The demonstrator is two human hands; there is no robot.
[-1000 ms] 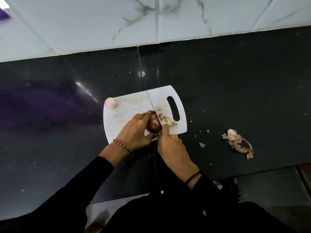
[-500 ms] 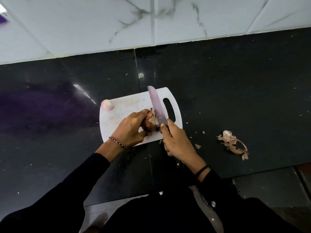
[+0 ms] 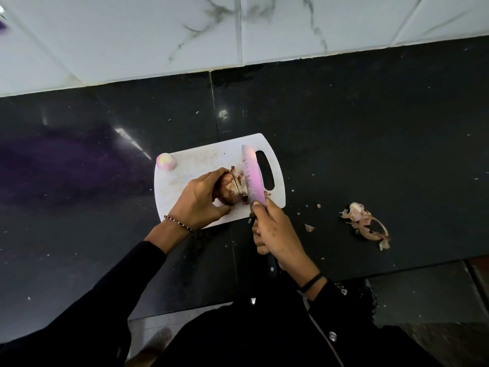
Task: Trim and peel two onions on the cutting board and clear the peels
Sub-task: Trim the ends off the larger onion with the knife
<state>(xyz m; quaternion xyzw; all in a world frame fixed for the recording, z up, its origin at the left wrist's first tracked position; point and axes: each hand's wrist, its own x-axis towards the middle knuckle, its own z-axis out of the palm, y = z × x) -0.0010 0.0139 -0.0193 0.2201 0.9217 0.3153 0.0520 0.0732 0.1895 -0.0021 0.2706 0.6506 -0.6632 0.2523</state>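
On the white cutting board [image 3: 190,165], your left hand [image 3: 198,200] grips the brown-skinned onion [image 3: 227,190], fingers curled over its top and thumb at its near side; your right hand [image 3: 277,234] is wrapped round the handle of the knife [image 3: 252,178], whose pinkish blade lies tilted just right of the onion, seemingly touching its trimmed end, though that contact is hard to make out; a peeled onion [image 3: 165,161] sits at the board's far left corner; a heap of peels [image 3: 365,221] lies on the dark tabletop [image 3: 370,128], well right of the board.

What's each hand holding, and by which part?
Left hand grips the unpeeled onion around its side; right hand grips the knife by its handle.
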